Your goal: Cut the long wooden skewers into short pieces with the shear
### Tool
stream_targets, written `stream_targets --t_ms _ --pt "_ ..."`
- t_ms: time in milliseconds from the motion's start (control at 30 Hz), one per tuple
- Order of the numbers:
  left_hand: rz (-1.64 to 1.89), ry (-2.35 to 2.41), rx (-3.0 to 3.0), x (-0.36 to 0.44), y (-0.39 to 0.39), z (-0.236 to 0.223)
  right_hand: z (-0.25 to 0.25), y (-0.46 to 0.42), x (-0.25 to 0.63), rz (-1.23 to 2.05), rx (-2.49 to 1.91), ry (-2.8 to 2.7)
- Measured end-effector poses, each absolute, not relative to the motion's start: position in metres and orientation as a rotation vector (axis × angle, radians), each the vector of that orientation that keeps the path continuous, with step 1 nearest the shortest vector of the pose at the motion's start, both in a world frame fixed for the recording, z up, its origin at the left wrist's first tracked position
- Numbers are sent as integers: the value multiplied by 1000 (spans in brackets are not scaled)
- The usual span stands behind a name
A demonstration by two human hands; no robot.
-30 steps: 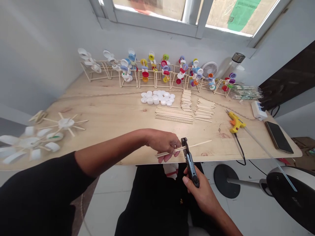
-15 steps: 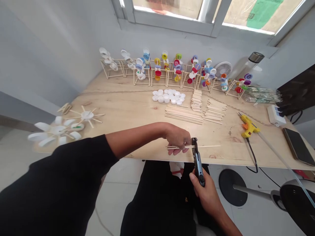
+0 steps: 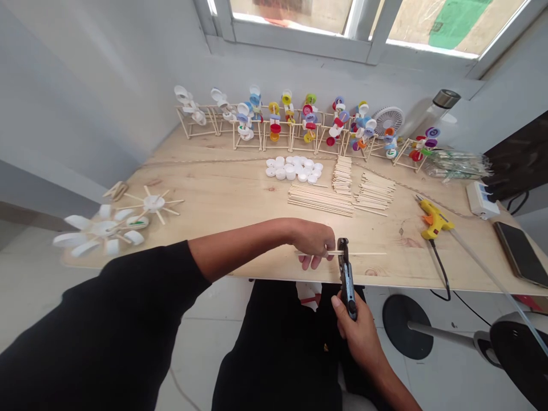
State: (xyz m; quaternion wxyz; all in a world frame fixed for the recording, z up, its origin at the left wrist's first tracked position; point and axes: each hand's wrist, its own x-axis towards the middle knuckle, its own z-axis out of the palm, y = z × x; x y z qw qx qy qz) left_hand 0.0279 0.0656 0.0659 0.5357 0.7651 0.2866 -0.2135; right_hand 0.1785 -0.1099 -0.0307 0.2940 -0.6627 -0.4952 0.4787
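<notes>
My left hand (image 3: 314, 242) pinches a thin wooden stick (image 3: 368, 253) and holds it level over the near edge of the wooden table (image 3: 222, 194). My right hand (image 3: 357, 328) grips the handles of black cutting pliers (image 3: 346, 277) below the table edge. The pliers' jaws are closed around the stick just right of my left fingers. The stick's free end points right.
Piles of wooden sticks (image 3: 321, 200) and white bottle caps (image 3: 293, 169) lie mid-table. A row of stick frames with coloured caps (image 3: 299, 123) lines the back wall. A yellow glue gun (image 3: 433, 220), a phone (image 3: 518, 254) and white cap wheels (image 3: 107, 228) sit at the sides.
The stick went from tilted to level, and both hands shifted slightly right with the pliers still on it. The camera view also swung left.
</notes>
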Motion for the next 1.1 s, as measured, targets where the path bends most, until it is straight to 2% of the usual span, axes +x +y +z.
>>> stream_targets --t_ms 1100 --pt "-307 747 1502 40 59 43 -31 -112 174 1204 -1795 -1246"
